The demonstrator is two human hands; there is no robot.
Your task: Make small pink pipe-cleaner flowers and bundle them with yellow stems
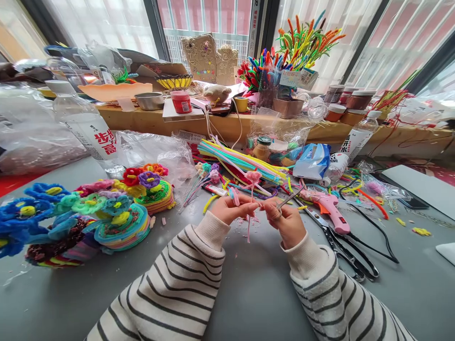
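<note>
My left hand [232,208] is closed in a pinch on a pink pipe-cleaner flower [253,177], whose thin pink stem hangs down between my hands. My right hand [287,221] is closed round small scissors [288,199], their blades pointing up to the right, and its fingertips meet the stem beside my left fingers. Both hands hover just above the grey table [249,284], over a few pink scraps. Striped cream sleeves cover both arms.
Finished pipe-cleaner flowers [117,213] lie at the left. A bundle of pastel pipe cleaners [241,161], a pink glue gun [332,210] and black shears [350,251] sit beyond and right of my hands. A water bottle [85,123] stands at the left. A cluttered wooden shelf [227,125] runs behind.
</note>
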